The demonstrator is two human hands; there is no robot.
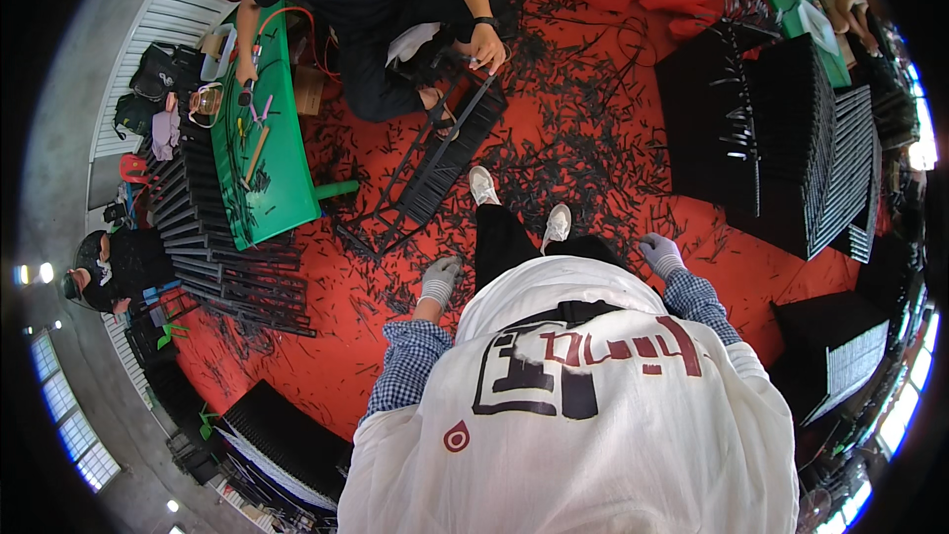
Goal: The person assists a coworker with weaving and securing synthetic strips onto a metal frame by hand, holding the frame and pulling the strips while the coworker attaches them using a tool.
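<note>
In the head view, the left hand (438, 280) and the right hand (660, 254), both in grey gloves, hung empty at the person's sides with fingers loosely curled, over a red floor (613, 188) strewn with black scraps (573, 153). Nearest them, just ahead of the white shoes (483, 185), a black grille (450, 153) lay on the floor. A seated co-worker gripped its far end with one hand (487, 47), beside a green worktop (267, 138). Black stacks (791, 138) stood to the right.
</note>
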